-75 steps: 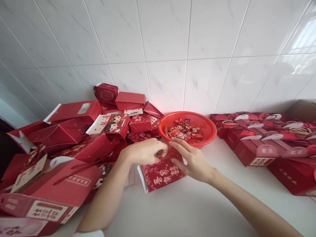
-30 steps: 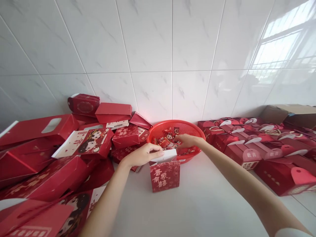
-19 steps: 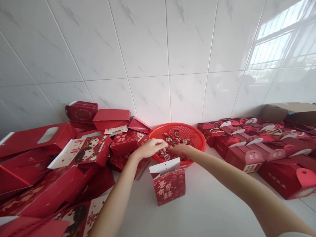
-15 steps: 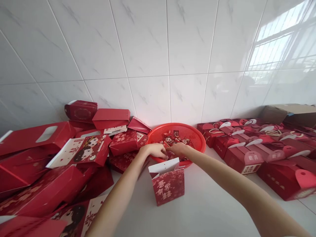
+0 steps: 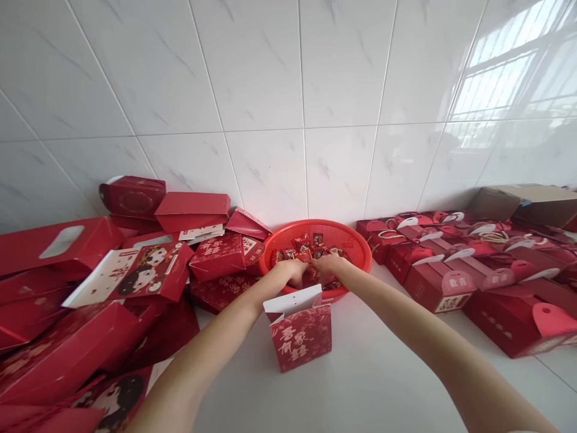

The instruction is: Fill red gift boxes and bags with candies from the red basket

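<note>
A person's two bare hands are resting side by side inside a round red plastic basket (image 5: 361, 260), which is sitting near the back edge of a white table (image 5: 369, 367), close to a tiled wall (image 5: 261, 78). The left hand (image 5: 296, 272) and the right hand (image 5: 330, 266) are both pointing fingers down among small red-wrapped sweets (image 5: 303, 240); the fingertips are hiding from view, so whether either hand is gripping anything cannot be told. The sweets are lying loosely in the basket.

Between the forearms, nearer the table's front edge, a small red box (image 5: 301, 341) with pale lettering is standing upright, its top open and a white flap rising on the basket side. Along the table's left side, red boxes (image 5: 97, 355) are lying in a jumbled heap. Toward its right side, handled boxes (image 5: 439, 282) are standing in close rows, with a brown carton (image 5: 500, 204) sitting behind them.
</note>
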Demonstrator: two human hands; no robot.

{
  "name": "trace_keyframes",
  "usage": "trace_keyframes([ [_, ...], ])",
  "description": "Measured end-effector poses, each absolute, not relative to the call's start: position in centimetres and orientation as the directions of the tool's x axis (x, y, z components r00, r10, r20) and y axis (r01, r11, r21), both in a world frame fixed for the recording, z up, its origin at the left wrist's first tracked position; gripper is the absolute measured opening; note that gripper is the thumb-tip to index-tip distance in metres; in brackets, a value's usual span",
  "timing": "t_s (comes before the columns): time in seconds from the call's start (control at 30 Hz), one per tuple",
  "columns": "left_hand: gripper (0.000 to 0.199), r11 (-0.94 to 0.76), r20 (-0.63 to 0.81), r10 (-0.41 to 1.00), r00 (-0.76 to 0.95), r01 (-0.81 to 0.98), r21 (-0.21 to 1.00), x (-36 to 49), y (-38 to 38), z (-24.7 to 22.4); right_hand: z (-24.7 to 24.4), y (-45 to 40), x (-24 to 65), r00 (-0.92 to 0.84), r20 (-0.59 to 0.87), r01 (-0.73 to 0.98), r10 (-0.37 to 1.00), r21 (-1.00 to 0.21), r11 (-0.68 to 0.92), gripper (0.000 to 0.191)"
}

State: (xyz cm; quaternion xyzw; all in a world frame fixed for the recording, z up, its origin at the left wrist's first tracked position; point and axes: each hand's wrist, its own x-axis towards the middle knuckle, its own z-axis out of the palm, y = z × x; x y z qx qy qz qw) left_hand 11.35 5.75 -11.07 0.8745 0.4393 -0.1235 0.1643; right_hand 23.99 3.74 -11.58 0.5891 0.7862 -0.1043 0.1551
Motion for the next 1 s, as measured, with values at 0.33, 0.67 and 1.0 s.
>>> trace_keyframes([
  [0.33,0.029,-0.592,-0.5,0.655,0.567,0.796,0.126,11.2,4.9,-10.6,-11.1,3.2,23.9,-0.29,-0.336,0.948,0.896,0.027,0.317,0.037],
  [0.67,0.032,-0.584,-0.461,0.685,0.565,0.803,0.116,11.4,4.7,-10.9,-10.7,3.2,24.7,-0.207,-0.302,0.977,0.93,-0.016,0.212,0.017],
  [1.0,0.033,-0.584,-0.368,0.703,0.608,0.79,0.188,11.5,5.6,-10.8,-10.6,4.7,27.8,-0.099,-0.132,0.913,0.986,-0.407,0.037,0.028],
])
